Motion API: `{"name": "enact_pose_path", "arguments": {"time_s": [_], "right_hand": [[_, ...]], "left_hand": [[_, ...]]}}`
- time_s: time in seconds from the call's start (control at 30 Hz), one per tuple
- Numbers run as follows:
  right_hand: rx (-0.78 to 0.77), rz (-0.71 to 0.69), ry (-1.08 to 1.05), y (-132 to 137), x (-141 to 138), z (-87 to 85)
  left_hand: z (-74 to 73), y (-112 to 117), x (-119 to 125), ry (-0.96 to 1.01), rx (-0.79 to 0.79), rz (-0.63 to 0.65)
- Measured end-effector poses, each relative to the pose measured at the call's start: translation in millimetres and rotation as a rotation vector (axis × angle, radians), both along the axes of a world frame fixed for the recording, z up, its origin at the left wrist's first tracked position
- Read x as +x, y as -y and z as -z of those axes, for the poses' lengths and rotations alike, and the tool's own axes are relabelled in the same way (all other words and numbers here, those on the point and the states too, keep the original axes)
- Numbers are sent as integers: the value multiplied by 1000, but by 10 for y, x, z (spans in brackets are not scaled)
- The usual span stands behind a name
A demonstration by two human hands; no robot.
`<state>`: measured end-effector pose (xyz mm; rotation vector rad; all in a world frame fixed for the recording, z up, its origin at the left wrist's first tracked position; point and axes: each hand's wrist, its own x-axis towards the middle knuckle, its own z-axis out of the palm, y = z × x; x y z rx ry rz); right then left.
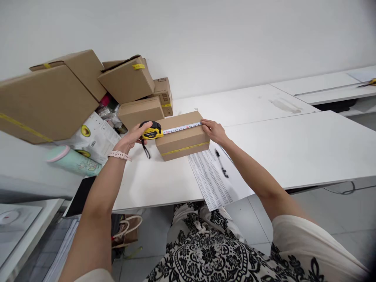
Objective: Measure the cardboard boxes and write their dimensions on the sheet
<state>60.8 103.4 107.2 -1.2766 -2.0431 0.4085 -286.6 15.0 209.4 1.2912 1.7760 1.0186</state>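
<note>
A closed cardboard box (pixel 183 141) with yellow tape along its front side sits on the white table. My left hand (pixel 134 136) is wrapped round a yellow and black tape measure (pixel 152 131) at the box's left end, its wrist strap hanging down. The white blade runs out along the top of the box to the right end. There my right hand (pixel 214 131) pinches the blade's tip against the box edge. A printed sheet of numbers (pixel 210 178) lies partly beside the box, with a black pen (pixel 221 162) on the papers.
Several cardboard boxes (pixel 127 80) are stacked at the left against the wall. A mint green bottle (pixel 73 160) lies near a white avocado-printed carton (pixel 94 135). The white table (pixel 279 149) stretches right; its front edge is close to my legs.
</note>
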Motion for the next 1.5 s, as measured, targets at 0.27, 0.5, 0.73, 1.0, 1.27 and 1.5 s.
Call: {"name": "enact_pose_path", "arguments": {"time_s": [0.27,0.5,0.73,1.0,1.27,1.5], "right_hand": [[49,-30,0,-52,-13,82],[-1,-38,44,32,-45,17],[1,-57,45,58,-45,36],[-8,-61,35,43,-27,50],[-14,-61,35,46,-41,44],[-1,-69,3,32,-37,80]], "left_hand": [[-113,173,-152,-116,-27,65],[-54,457,-501,-90,-47,-21],[150,584,-732,-30,-151,-88],[183,562,-779,-47,-149,-88],[172,567,-764,-14,-157,-104],[178,565,-767,-3,-161,-120]]}}
